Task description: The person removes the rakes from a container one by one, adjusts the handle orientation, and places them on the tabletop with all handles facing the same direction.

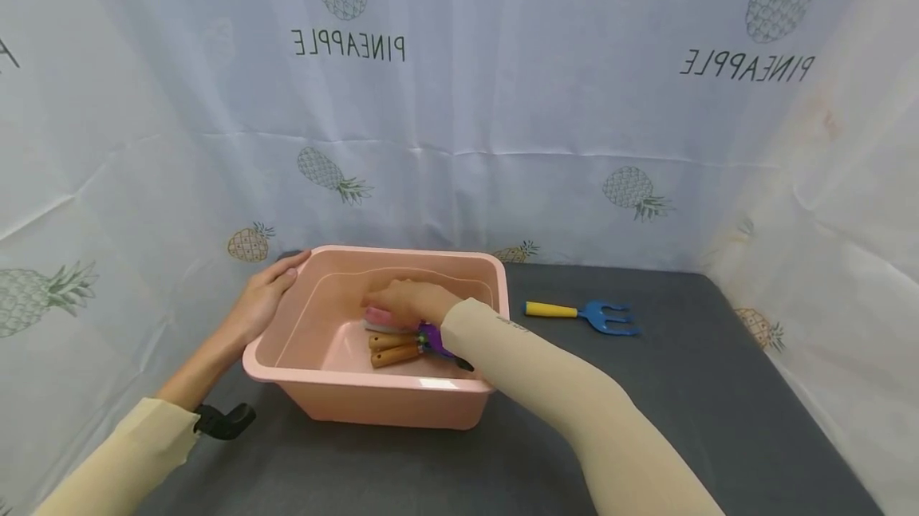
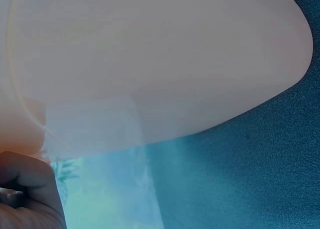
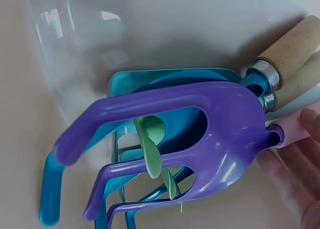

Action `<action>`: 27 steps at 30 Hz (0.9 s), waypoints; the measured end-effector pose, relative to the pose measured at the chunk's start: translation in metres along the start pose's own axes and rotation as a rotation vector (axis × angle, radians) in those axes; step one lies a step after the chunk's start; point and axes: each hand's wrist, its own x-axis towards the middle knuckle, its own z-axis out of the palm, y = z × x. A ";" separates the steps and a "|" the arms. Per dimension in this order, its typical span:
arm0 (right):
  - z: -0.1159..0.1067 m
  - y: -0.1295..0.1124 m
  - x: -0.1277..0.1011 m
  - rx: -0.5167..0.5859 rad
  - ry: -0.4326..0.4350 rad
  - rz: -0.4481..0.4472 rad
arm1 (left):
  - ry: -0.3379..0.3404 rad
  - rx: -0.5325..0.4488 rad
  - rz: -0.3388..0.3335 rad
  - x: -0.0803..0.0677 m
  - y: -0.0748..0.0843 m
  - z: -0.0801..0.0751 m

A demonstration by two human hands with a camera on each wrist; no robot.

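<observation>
Right hand (image 1: 402,302) in pink basin (image 1: 287,368), fingers on purple hand rake (image 3: 200,124)'s pink handle; handle lies leftward, tines point right. Left hand (image 1: 262,301) grips basin rim.

My arms: long beige sleeves w/ small dark print on right sleeve (image 1: 511,326); black wrist-mounted device at left cuff (image 1: 224,420); hands bare.

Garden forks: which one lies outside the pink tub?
The blue plastic fork with the yellow handle, alone on the dark grey mat right of the pink plastic tub; the purple fork lies inside by the right hand.
</observation>
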 end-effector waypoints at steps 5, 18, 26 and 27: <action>0.003 -0.001 -0.001 0.001 -0.008 0.017 | 0.004 0.005 0.002 -0.001 -0.003 0.001; -0.002 -0.001 0.005 -0.298 -0.023 -0.132 | 0.005 -0.005 0.000 0.000 -0.003 0.001; -0.005 -0.002 0.008 -0.330 -0.037 -0.131 | 0.008 -0.016 0.004 0.000 -0.001 0.001; -0.005 -0.002 0.008 -0.332 -0.039 -0.135 | 0.007 -0.014 0.001 -0.001 -0.001 0.001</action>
